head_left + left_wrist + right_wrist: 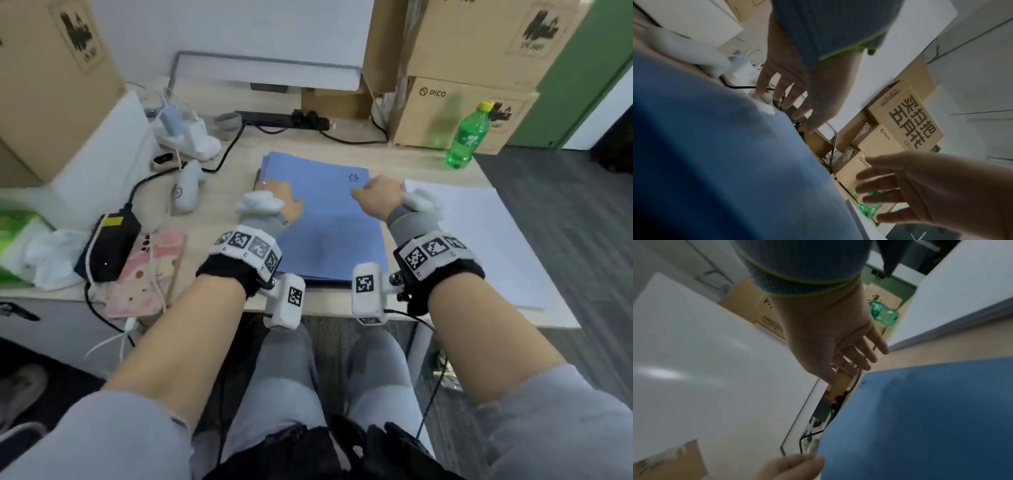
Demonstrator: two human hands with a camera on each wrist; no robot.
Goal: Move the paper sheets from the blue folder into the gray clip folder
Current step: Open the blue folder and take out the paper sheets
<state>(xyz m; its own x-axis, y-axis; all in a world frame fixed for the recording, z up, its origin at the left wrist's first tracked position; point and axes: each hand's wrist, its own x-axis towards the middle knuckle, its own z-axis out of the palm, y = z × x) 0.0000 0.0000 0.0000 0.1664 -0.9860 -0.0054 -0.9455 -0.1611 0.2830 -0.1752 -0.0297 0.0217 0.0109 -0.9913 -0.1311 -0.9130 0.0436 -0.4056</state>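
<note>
The blue folder (325, 222) lies closed in the middle of the desk, and a dark grey edge (329, 283) shows under its near side. A stack of white paper sheets (479, 240) lies just to its right. My left hand (277, 195) is over the folder's far left corner, fingers straight and spread (789, 91). My right hand (376, 193) is over the far right corner, fingers straight (849, 353), reaching past the folder (920, 418). Neither hand holds anything. Whether the fingertips touch the cover is hidden.
A green bottle (467, 137) and cardboard boxes (455, 113) stand at the back right. On the left lie a white controller (186, 192), a black power adapter (109, 246) with cables and a pink phone (147, 274). A power strip (281, 120) lies behind the folder.
</note>
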